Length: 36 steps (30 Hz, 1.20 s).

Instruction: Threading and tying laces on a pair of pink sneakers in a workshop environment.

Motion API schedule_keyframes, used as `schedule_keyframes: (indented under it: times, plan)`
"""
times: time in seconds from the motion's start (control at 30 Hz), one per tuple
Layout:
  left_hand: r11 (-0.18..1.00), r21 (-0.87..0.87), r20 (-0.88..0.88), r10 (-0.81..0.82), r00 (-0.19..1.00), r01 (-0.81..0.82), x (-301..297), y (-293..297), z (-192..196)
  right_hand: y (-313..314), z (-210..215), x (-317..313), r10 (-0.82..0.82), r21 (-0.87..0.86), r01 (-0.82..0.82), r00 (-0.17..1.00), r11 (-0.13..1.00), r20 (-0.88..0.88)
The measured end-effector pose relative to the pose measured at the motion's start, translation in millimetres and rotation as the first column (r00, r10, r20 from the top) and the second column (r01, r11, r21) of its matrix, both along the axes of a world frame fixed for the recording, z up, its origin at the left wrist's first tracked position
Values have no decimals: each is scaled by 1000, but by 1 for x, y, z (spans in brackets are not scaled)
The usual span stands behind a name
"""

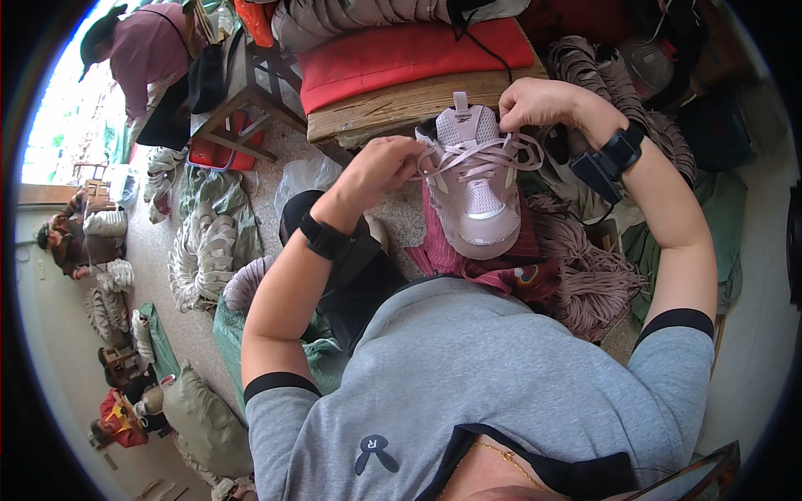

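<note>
A pale pink sneaker (483, 219) sits on striped dark-red cloth over my lap, toe toward me. Its flat pink lace (468, 159) zigzags across the tongue and loops out at the right side. My left hand (380, 174) is closed in a pinch on the lace at the shoe's left eyelets. At the upper right of the shoe, my right hand (539, 104) pinches the lace near the collar. The fingertips of both hands partly hide what they grip. Beside the shoe on the right lies a big bundle of pinkish laces (593, 271).
Ahead stands a wooden bench (393, 108) with a red cushion (418, 60). A ribbed pale roll (351, 23) lies beyond it. On the floor are a coiled white bundle (203, 255) and a red basket (225, 142). A co-worker (154, 50) bends at the far left; others sit lower left.
</note>
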State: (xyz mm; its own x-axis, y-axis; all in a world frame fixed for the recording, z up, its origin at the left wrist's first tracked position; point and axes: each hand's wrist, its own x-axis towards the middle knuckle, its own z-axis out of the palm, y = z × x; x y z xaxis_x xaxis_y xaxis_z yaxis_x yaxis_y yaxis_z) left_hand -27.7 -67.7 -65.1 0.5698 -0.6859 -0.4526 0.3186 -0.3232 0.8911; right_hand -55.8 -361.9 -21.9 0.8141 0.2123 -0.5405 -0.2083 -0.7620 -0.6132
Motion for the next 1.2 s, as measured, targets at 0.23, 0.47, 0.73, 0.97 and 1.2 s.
schedule_keyframes:
  times: [0.23, 0.47, 0.73, 0.97, 1.2]
  plan:
    - [991, -134, -527, -83, 846, 14, 25, -5, -6, 25, -4, 7, -126, 32, 122, 970, 992, 207]
    - [986, 11, -227, -157, 961, 164, 27, -8, 4, 35, -7, 3, -188, 143, 122, 637, 982, 747]
    - [976, 196, 113, -119, 986, 95, 29, -3, -2, 73, -26, -9, 148, -127, -77, 607, 989, 781]
    - [991, -20, 84, 132, 988, -130, 15, -1, -20, 74, -46, -4, 184, -119, -154, 541, 981, 821]
    - [975, -149, -46, 157, 986, -163, -5, 6, -40, 85, -29, -21, 463, -429, -185, 211, 884, 861]
